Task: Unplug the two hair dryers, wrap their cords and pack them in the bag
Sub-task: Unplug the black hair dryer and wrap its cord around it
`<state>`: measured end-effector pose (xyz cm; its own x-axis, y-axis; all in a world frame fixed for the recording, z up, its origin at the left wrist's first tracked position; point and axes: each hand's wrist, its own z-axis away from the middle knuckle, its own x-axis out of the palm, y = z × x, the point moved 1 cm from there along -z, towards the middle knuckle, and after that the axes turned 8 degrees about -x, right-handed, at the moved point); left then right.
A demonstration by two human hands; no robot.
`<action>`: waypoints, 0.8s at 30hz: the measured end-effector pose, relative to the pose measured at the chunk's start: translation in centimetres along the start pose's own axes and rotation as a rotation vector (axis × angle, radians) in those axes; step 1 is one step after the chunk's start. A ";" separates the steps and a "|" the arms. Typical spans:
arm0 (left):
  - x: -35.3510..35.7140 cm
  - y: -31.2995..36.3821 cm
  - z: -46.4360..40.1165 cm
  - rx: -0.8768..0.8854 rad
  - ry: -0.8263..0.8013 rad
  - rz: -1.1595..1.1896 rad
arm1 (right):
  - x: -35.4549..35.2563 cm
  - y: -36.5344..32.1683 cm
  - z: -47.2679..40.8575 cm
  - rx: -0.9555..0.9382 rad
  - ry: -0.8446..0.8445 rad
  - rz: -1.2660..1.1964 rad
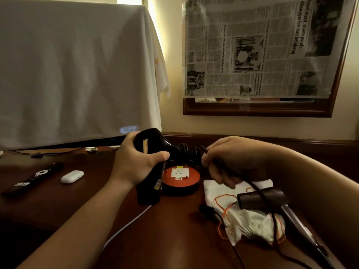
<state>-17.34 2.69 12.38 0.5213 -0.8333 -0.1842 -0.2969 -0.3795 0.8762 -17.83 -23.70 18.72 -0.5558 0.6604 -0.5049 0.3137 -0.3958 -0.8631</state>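
Black plastic hair dryer (153,152) is held by the left hand (136,162) above the dark wooden surface (165,230); the right hand (231,162) pinches its black cord (189,152) (coiled at the barrel). A brown hair dryer (272,199) lies on the white drawstring bag (250,220).

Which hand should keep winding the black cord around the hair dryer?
Probably the right hand: it already pinches the black cord beside the loops. The left hand grips the black hair dryer, so it looks best placed to hold it steady.
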 end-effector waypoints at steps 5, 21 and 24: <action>0.1 0.0 -0.7 -0.104 -0.059 0.278 | 2.8 3.0 -0.6 0.064 -0.157 -0.042; -1.7 -0.5 -0.2 -0.022 -0.459 0.109 | -1.0 3.6 -2.5 0.009 0.067 0.421; -2.6 -0.6 -1.1 0.006 -0.401 0.118 | -1.7 2.3 -2.2 0.000 -0.008 0.230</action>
<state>-17.61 5.54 12.81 0.1308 -0.9613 -0.2424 -0.3418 -0.2732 0.8992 -14.51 -24.34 17.53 -0.4759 0.5478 -0.6880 0.4325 -0.5354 -0.7255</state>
